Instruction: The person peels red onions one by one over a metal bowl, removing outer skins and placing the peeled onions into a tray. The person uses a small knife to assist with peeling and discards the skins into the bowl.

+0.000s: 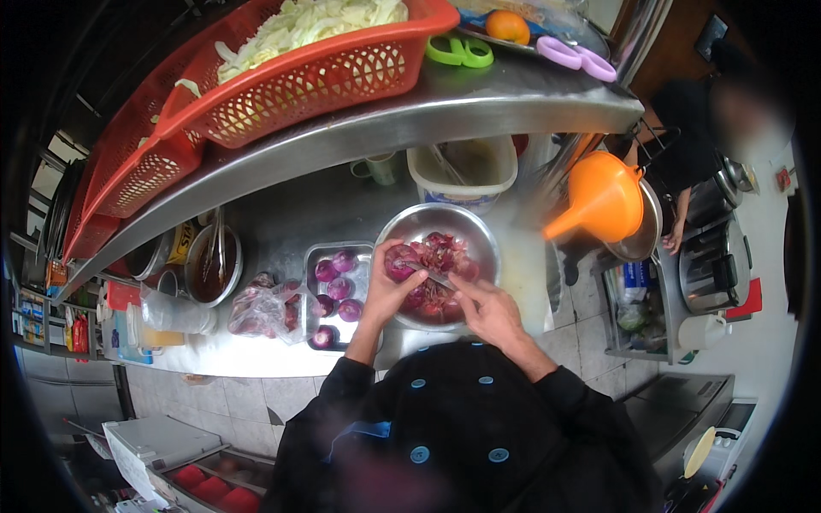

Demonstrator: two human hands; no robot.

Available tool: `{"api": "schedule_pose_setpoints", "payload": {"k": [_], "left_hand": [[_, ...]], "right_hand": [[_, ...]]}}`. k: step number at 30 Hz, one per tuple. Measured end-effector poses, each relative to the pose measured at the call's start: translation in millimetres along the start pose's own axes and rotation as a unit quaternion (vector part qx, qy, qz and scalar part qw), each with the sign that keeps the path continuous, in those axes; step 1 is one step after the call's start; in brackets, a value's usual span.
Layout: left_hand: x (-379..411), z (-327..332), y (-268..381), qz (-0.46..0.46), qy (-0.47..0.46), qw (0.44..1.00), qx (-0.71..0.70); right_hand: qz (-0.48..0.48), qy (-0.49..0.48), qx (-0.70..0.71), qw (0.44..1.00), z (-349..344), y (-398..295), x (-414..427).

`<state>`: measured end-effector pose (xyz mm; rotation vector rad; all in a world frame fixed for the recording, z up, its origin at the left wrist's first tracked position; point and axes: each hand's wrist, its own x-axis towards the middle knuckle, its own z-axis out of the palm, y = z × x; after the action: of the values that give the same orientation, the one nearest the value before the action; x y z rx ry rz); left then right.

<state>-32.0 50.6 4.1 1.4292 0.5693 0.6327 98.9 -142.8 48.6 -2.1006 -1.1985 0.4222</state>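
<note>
My left hand (390, 288) holds a red onion (400, 261) over the left side of a steel bowl (490, 247). In my right hand (490, 314) is a small knife (436, 277), its blade against the onion and close to my left thumb. Onion skins (442, 247) and dark red pieces lie in the bowl below. Left of the bowl, a rectangular metal tray (358, 247) holds several peeled red onions (340, 288). A clear plastic bag (269, 314) with more red onions lies beside the tray.
Behind the bowl stands a white plastic tub (462, 183). Overhead, a steel shelf (359, 131) bears red baskets (308, 83) of shredded cabbage and scissors (460, 52). An orange funnel (603, 199) hangs at right. A pot of dark sauce (211, 269) stands left. Another person (686, 141) is at far right.
</note>
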Motion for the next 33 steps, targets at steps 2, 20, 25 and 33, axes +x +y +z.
{"api": "schedule_pose_setpoints", "payload": {"k": [2,20,25,33], "left_hand": [[-0.3,0.8,2.1,-0.003,-0.003,1.000,0.009],[-11.4,2.3,27.4,-0.021,-0.134,0.985,0.106],[-11.7,4.0,21.6,-0.033,-0.137,0.982,0.125],[-17.2,3.7,14.7,-0.051,-0.137,0.975,0.168]], "right_hand": [[0.006,0.004,-0.002,1.000,1.3,-0.5,-0.2],[-0.062,0.012,0.226,0.972,1.8,-19.2,47.2],[-0.111,0.018,0.175,0.978,9.5,-14.8,51.1],[-0.103,-0.003,0.061,0.993,13.3,-8.6,39.6]]}}
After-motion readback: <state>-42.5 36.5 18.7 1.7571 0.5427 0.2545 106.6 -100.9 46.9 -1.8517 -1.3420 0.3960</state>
